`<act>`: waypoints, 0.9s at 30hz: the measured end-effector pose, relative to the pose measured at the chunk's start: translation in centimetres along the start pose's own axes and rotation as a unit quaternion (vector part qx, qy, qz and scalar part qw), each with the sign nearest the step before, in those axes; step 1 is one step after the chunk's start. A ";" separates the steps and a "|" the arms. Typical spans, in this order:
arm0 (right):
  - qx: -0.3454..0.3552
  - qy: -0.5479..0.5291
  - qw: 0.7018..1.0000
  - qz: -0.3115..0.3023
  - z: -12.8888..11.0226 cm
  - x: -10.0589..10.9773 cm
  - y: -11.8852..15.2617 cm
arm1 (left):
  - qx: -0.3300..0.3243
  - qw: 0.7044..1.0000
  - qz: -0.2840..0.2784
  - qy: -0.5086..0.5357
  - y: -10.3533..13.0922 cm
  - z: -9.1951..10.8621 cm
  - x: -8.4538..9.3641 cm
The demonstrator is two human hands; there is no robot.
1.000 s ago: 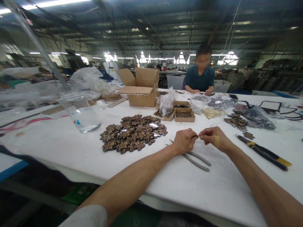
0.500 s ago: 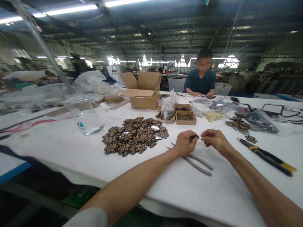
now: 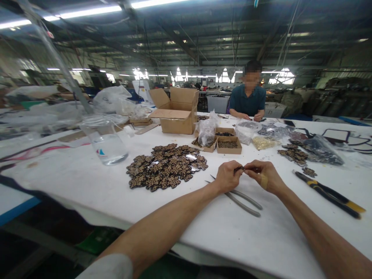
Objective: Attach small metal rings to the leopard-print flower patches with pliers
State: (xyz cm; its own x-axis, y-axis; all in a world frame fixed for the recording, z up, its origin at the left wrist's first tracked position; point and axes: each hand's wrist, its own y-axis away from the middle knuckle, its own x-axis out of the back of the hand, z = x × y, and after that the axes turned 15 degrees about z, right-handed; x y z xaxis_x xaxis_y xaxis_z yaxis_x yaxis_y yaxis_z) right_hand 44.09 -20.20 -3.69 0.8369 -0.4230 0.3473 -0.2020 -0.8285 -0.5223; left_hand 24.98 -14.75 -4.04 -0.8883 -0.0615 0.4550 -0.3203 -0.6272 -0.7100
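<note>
My left hand (image 3: pixel 228 176) is closed around a small dark leopard-print patch (image 3: pixel 238 169), of which only an edge shows. My right hand (image 3: pixel 263 174) meets it from the right, thumb and forefinger pinched at the patch's edge; whatever lies between those fingertips is too small to make out. A tan bandage wraps one finger of the right hand. Below the left hand, grey-handled pliers (image 3: pixel 245 203) lie on the white table (image 3: pixel 203 232), their thin jaws pointing left. To the left spreads a pile of leopard-print flower-shaped patches (image 3: pixel 165 166).
Small cardboard trays (image 3: pixel 229 145) of tiny metal parts stand beyond my hands, beside an open carton (image 3: pixel 178 122). Yellow-black pliers (image 3: pixel 329 195) lie at right, near more patches (image 3: pixel 293 155). A clear water jug (image 3: pixel 109 149) stands left. Across the table sits a co-worker (image 3: pixel 247 99).
My right hand has moved left and closed the gap, so its fingertips now meet the patch in my left hand. The left hand has stayed nearly still.
</note>
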 end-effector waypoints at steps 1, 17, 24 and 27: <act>0.020 0.011 1.000 0.005 -0.1 0.1 0.1 | 0.003 1.000 -0.003 0.000 0.0 0.0 0.0; 0.203 0.124 0.971 -0.002 -1.5 0.2 0.5 | 0.062 0.996 -0.049 0.027 -0.1 -0.2 -0.3; 0.109 0.067 0.991 0.038 -1.4 -0.5 0.8 | 0.008 1.000 -0.007 -0.014 0.1 0.2 -0.1; 0.077 0.056 0.994 0.047 -1.1 -0.7 0.8 | 0.001 1.000 -0.009 -0.022 0.2 0.2 -0.1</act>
State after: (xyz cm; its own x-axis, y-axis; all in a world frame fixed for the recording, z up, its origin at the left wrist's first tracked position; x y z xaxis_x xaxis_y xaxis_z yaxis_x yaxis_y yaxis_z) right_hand 42.76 -20.95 -3.55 0.7540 -0.5411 0.3725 -0.1889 -0.7217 -0.6660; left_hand 25.07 -15.01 -4.08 -0.8673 -0.0840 0.4906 -0.3355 -0.6294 -0.7010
